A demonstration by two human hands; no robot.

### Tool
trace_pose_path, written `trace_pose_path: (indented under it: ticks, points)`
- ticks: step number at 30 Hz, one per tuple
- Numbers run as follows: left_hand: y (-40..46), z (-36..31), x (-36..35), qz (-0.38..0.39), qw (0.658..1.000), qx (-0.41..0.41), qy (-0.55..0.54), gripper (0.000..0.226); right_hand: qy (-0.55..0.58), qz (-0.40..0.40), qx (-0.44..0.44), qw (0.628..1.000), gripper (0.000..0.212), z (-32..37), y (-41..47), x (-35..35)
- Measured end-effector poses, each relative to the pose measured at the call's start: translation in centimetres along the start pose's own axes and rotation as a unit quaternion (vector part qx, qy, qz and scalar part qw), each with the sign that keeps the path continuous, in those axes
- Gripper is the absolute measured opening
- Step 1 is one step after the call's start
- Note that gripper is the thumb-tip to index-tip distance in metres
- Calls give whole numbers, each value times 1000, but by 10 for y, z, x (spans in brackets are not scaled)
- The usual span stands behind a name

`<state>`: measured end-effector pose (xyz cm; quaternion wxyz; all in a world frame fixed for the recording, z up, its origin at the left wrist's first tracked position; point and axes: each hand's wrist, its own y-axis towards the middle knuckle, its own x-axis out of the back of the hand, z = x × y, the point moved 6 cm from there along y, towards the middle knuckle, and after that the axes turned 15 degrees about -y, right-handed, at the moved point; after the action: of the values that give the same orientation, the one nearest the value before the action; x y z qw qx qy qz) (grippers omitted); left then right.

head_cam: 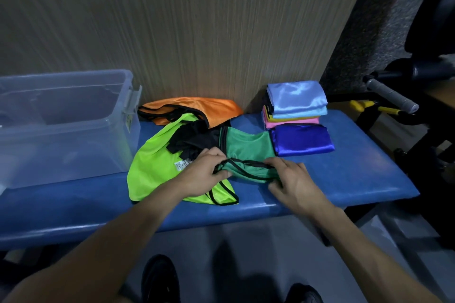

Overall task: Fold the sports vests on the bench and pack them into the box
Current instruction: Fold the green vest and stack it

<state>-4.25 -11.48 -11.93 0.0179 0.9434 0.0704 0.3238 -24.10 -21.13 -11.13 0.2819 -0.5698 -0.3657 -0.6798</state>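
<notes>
Crosswise, both hands [248, 177] pinch the green vest [248, 147].

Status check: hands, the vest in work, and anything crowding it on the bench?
Left hand and right hand grip green vest, mid-fold. Lime vest and black vest bunched against it. Box left.
</notes>
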Motion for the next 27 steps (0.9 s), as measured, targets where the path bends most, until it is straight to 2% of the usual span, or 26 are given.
trace_pose_path:
  ticks: [3,6,10,12,14,16,22,27]
  points:
    - [-10,2,0,24,997,33,-60,26,118,34,-11,992,60,-1,-19,6]
    - [-18,7,-2,21,992,74,-95,54,115,38,13,993,68,9,-37,3]
    - [-22,3,-1,2,983,116,-144,49,176,-18,-48,983,51,2,-39,3]
    - [-24,1,2,-16,979,138,-151,45,248,-5,-73,966,39,-4,-36,3]
    - [-23,3,4,-31,977,153,-146,44,359,11,-86,929,31,-5,-31,2]
    - [-22,3,4,-51,976,163,-136,47,411,23,-103,905,27,-7,-23,1]
    - [-7,-5,3,-96,977,175,-72,48,413,54,-202,886,18,-16,6,-10]
    - [7,-4,2,-112,976,185,-25,47,350,69,-250,900,15,-21,21,-11]
